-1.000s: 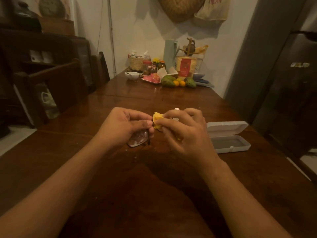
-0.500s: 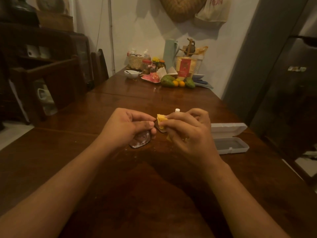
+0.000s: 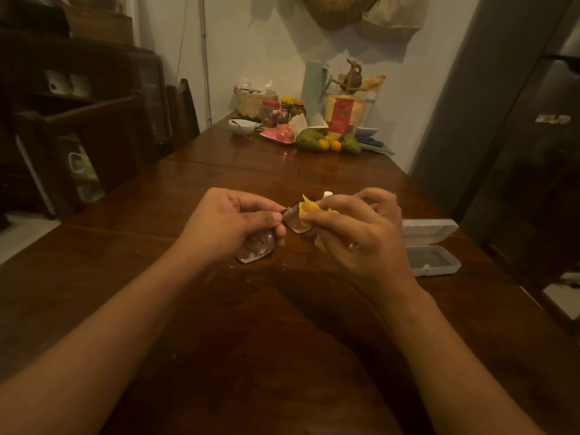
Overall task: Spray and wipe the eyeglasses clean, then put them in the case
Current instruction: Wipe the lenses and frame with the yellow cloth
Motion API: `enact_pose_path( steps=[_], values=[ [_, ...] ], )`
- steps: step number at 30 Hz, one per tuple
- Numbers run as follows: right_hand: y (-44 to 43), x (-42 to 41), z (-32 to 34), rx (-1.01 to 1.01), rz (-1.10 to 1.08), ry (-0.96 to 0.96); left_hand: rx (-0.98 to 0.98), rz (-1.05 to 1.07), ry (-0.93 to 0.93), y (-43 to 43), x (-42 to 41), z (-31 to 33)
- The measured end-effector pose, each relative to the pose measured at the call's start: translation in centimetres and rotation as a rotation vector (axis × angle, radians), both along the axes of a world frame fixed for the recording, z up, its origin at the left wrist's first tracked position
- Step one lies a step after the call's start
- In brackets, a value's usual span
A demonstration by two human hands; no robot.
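A: Where do the eyeglasses (image 3: 293, 222) lie?
B: Above the table's (image 3: 282, 340) middle, long axis crosswise. The left hand (image 3: 232, 224) pinches the frame; the right hand (image 3: 354, 233) pinches a yellow cloth (image 3: 309, 208) onto 1 lens.
A: And the case (image 3: 434, 255)?
B: Open near the right edge, nearer the right hand.

Dim room: white wall (image 3: 257, 42), dark wooden table (image 3: 251, 324), wooden cabinet (image 3: 78, 98) left
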State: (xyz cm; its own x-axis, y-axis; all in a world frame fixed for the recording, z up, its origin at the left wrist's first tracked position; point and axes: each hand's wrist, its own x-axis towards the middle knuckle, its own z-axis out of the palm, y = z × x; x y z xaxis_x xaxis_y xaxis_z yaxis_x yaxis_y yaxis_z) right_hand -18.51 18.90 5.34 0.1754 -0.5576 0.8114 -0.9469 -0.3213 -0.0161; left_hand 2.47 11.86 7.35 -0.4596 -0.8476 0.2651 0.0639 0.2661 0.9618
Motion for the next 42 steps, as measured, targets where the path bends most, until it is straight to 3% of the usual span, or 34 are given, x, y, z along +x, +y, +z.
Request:
enact_pose_path(
  steps=[17,24,30,38,42],
  values=[
    [0.0,-0.1,-0.3,0.030,0.090,0.085,-0.004,-0.028,0.004,-0.7,0.3,-0.6],
    [-0.1,0.0,-0.6,0.002,-0.003,-0.070,-0.016,-0.040,-0.015,-0.4,0.3,-0.6],
    [-0.3,-0.3,-0.5,0.101,0.116,-0.134,-0.025,-0.040,-0.016,-0.5,0.4,-0.4],
    [-0.4,0.5,-0.6,-0.010,0.061,-0.284,-0.001,-0.063,0.014,0.0,0.0,-0.4],
    [-0.2,1.1,-0.5,-0.011,0.142,-0.152,-0.008,-0.054,0.003,-0.2,0.1,-0.5]
  ],
)
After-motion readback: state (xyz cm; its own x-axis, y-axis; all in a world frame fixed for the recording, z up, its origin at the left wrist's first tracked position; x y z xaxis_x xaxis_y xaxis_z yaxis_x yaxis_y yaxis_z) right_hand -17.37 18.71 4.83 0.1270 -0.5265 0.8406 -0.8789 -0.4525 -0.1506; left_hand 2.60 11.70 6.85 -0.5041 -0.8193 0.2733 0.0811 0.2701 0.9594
